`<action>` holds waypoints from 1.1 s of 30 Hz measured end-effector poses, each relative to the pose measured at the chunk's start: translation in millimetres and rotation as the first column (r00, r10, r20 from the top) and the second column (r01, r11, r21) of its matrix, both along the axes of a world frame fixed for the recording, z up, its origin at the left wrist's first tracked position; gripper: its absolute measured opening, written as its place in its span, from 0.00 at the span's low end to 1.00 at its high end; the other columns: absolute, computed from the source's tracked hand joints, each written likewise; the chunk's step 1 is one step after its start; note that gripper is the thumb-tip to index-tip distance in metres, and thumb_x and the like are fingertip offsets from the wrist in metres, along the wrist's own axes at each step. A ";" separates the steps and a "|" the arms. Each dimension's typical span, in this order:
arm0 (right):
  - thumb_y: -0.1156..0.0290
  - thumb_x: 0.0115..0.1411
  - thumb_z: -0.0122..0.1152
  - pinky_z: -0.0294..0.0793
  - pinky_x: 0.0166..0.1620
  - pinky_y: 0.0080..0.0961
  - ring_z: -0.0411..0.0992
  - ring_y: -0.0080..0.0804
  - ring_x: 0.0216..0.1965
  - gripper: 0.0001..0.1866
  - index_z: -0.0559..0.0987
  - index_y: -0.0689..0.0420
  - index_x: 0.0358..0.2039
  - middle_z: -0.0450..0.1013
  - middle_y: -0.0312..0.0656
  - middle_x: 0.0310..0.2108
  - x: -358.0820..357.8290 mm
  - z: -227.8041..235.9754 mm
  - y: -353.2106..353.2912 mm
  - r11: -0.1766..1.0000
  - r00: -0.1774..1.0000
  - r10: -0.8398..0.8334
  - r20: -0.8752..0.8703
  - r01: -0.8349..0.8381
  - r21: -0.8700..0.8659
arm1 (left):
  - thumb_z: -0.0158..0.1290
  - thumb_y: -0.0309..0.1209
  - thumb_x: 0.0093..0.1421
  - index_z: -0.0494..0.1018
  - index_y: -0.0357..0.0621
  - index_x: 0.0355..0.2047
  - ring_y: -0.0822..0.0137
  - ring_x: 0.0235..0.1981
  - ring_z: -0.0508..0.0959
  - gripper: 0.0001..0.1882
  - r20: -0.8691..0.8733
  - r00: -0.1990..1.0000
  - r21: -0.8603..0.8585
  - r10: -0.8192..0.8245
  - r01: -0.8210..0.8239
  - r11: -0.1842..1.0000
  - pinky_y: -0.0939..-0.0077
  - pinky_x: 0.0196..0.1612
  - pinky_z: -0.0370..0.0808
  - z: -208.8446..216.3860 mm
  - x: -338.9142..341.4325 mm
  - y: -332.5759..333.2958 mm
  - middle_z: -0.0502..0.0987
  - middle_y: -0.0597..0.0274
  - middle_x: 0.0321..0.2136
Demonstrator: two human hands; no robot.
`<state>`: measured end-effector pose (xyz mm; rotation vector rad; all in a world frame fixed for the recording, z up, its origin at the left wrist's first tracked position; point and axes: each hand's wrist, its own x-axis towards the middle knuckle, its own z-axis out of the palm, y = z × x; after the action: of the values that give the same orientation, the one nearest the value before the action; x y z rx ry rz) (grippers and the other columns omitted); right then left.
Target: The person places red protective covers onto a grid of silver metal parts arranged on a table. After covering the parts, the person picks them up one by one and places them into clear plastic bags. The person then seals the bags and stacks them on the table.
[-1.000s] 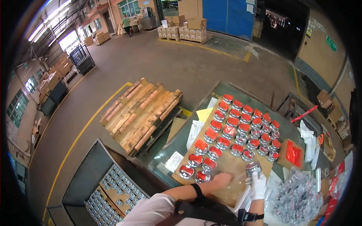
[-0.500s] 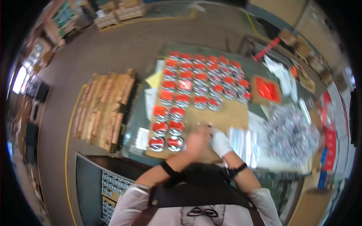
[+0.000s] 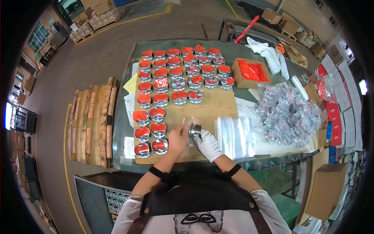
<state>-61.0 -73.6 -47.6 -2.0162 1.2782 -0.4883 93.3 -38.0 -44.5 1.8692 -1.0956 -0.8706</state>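
Between my hands, above the brown cardboard sheet, is a shiny metal piston tipped on its side. My right hand, in a white glove, grips it from the right. My bare left hand is closed at the piston's left, pinching what looks like a clear plastic bag; its fingertips are partly hidden. Rows of pistons stand on the cardboard to the left and beyond, most with a red packet on top. A stack of flat clear bags lies right of my gloved hand.
A small carton of red packets stands at the back right. Nearer, bagged pistons form a heap on the green table. Wooden pallets are on the left, and a grey bin with more pistons sits below the table edge.
The whole view has shifted, so the table sits farther left in the picture. My hands, blurred and close together before, are now slightly apart with the piston showing between them.
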 end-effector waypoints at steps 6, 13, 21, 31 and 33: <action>0.63 0.60 0.52 0.75 0.34 0.43 0.75 0.52 0.33 0.12 0.76 0.59 0.36 0.75 0.56 0.30 30.9 -4.5 -33.3 0.987 0.988 0.112 -0.102 -0.099 0.127 | 0.54 0.27 0.59 0.77 0.37 0.39 0.48 0.29 0.79 0.09 0.327 0.900 -0.436 -0.288 0.414 0.799 0.59 0.31 0.74 65.8 -33.8 19.7 0.78 0.46 0.28; 0.62 0.62 0.53 0.76 0.37 0.40 0.76 0.48 0.36 0.20 0.73 0.62 0.50 0.76 0.51 0.30 -1.1 86.4 -11.4 0.959 0.934 0.063 0.352 -0.154 0.236 | 0.48 0.30 0.67 0.76 0.36 0.41 0.73 0.27 0.79 0.11 -0.335 0.941 -0.029 0.040 -0.052 0.998 0.76 0.29 0.76 97.4 1.6 15.7 0.78 0.63 0.25; 0.74 0.57 0.59 0.76 0.44 0.41 0.76 0.47 0.41 0.25 0.66 0.66 0.55 0.74 0.53 0.41 -26.0 56.3 -10.5 0.936 0.975 -0.138 0.174 0.071 0.345 | 0.52 0.36 0.63 0.76 0.44 0.45 0.59 0.33 0.77 0.14 0.161 0.927 -0.364 -0.340 0.376 0.852 0.66 0.33 0.74 47.6 -1.4 25.1 0.74 0.48 0.37; 0.71 0.54 0.51 0.75 0.29 0.38 0.75 0.41 0.32 0.14 0.74 0.55 0.42 0.73 0.44 0.38 -37.3 63.2 14.0 0.759 0.690 0.371 -0.621 -0.611 -0.225 | 0.57 0.38 0.57 0.74 0.48 0.45 0.49 0.38 0.74 0.16 0.395 0.824 -0.016 -0.405 0.447 0.894 0.60 0.37 0.75 9.5 -19.2 58.3 0.69 0.49 0.38; 0.69 0.56 0.50 0.73 0.24 0.37 0.75 0.37 0.32 0.09 0.75 0.52 0.37 0.73 0.40 0.32 -30.7 53.5 3.3 0.733 0.594 0.376 -0.712 -0.660 -0.164 | 0.57 0.37 0.58 0.72 0.49 0.49 0.49 0.37 0.75 0.19 0.365 0.897 -0.041 -0.248 0.282 0.959 0.60 0.36 0.75 31.7 -25.8 55.0 0.69 0.48 0.39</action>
<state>-91.7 -70.3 5.8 -2.9575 0.8417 0.3040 67.5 16.9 -12.8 1.8703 -1.6188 -0.6226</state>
